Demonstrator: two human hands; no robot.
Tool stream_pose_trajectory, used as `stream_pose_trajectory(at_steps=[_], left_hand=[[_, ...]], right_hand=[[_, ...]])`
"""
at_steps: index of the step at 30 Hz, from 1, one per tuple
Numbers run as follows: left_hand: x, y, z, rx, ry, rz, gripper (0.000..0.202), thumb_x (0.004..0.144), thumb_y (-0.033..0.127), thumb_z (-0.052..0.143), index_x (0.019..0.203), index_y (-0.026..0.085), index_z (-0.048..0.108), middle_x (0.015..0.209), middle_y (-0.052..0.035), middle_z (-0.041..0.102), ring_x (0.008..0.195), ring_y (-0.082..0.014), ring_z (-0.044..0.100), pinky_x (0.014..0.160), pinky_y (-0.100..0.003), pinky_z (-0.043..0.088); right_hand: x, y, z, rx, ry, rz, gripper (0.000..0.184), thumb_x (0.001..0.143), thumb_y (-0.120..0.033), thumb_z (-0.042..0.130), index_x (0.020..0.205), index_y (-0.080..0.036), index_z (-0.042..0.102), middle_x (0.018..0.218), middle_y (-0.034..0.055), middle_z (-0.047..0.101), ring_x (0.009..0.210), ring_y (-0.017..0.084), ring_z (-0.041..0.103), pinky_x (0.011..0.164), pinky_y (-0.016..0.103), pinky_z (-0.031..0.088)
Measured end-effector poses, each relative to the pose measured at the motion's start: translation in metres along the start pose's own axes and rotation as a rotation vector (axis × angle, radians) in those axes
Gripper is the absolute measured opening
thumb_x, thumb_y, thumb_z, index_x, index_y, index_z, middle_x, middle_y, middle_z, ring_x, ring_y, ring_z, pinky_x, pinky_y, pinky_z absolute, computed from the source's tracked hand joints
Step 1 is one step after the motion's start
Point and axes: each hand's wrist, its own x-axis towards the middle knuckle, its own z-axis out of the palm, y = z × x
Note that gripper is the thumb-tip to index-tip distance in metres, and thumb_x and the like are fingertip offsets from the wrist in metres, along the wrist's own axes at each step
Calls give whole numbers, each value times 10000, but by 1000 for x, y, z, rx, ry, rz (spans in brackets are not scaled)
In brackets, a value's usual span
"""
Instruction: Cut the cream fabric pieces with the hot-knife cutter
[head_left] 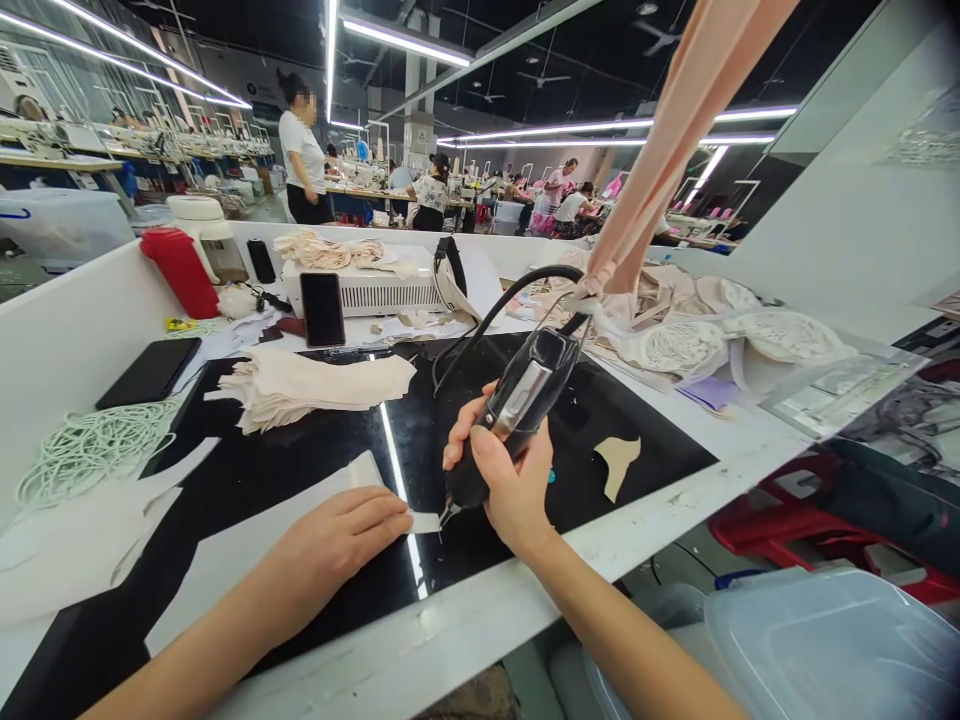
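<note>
My right hand [510, 470] is wrapped round a black electric hot knife [517, 405] with a metal lever on its side. The thin tip points down and meets, or nearly meets, the end of a narrow pale fabric strip [426, 522]. My left hand [352, 530] has its fingers pressed together on that strip, against the black glass board [480, 570]. The left thumb is hidden. Behind the left fingers a folded pale piece [364, 472] shows. A peach cloth band [645, 180] runs from the tool up out of view, and a black cord [510, 295] loops behind.
A stack of cream fabric pieces [315, 385] lies at the back of the board, a small offcut [619, 465] at right. Mint cord [97, 450] is heaped at left. A phone [322, 310] leans against a white box; bra parts [675, 340] fill the back right.
</note>
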Motion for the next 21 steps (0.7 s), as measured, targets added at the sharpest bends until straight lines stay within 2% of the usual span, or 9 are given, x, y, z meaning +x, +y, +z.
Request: stream_pose_trajectory(at_steps=[7, 14, 21], left_hand=[[3, 3, 3, -89, -42, -50, 343, 1039, 20, 413, 1272, 195, 594, 1203, -74, 695, 1105, -213, 665, 957, -327, 585], [-4, 0, 13, -150, -66, -133, 417, 990, -50, 397, 1228, 241, 577, 1168, -48, 663, 1082, -208, 647, 916, -318, 566], [-3, -1, 17, -164, -2, -139, 464, 960, -66, 374, 1212, 248, 604, 1095, -30, 681, 1012, -190, 657, 871, -295, 568]], right_hand=[[-1, 1, -1, 10, -10, 10, 289, 898, -266, 736, 1113, -273, 543, 809, -67, 643, 562, 90, 601, 545, 255, 543], [-2, 3, -1, -16, 28, 45, 306, 883, -294, 740, 1114, -278, 540, 805, -68, 648, 547, 94, 606, 536, 255, 535], [-2, 5, -2, -27, 27, 51, 310, 896, -336, 740, 1115, -279, 528, 812, -65, 644, 555, 98, 605, 538, 255, 519]])
